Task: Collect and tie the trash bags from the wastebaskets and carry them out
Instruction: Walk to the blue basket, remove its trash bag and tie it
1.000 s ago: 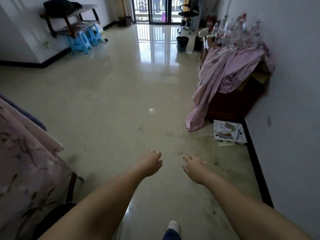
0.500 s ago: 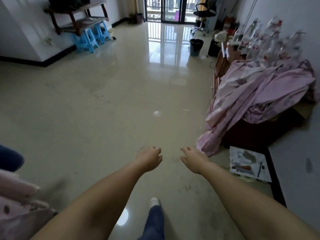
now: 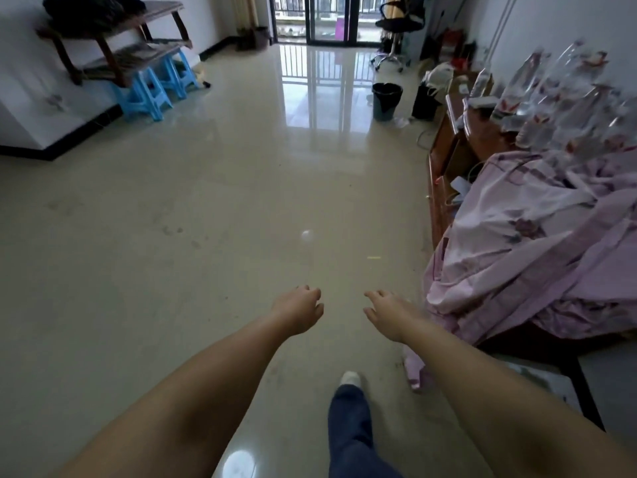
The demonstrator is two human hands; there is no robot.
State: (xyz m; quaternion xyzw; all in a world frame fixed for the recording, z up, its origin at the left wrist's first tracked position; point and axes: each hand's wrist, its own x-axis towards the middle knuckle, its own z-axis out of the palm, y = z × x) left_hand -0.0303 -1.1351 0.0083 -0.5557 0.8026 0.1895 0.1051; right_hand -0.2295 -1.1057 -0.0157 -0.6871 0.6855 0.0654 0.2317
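Head view
Left hand (image 3: 299, 312): stretched forward over the floor, fingers loosely curled, holding nothing.
Right hand (image 3: 388, 314): stretched forward just beside the left one, fingers relaxed and slightly spread, holding nothing.
Wastebasket (image 3: 386, 101): dark, lined with a black bag, standing on the floor far ahead on the right, near the end of the wooden cabinet; well apart from both hands.
Second dark bin or bag (image 3: 424, 102): just right of the wastebasket, against the cabinet; which it is cannot be told.
Small bin (image 3: 261, 38): by the wall left of the balcony door, too far to see any contents.
Floor (image 3: 206, 219): glossy pale tiles reflecting the balcony door (image 3: 319, 17).
Wooden cabinet (image 3: 448, 143): along the right wall, with clear plastic bottles (image 3: 565, 94) on top, blurred.
Pink sheet (image 3: 537, 243): draped over the cabinet's near end, trailing to the floor.
Leg (image 3: 351, 429): in dark trousers, white-toed foot forward between the arms.
Blue stools (image 3: 155, 88): under a wooden shelf (image 3: 113, 39) at the left wall.
Office chair (image 3: 396, 32): near the balcony door.
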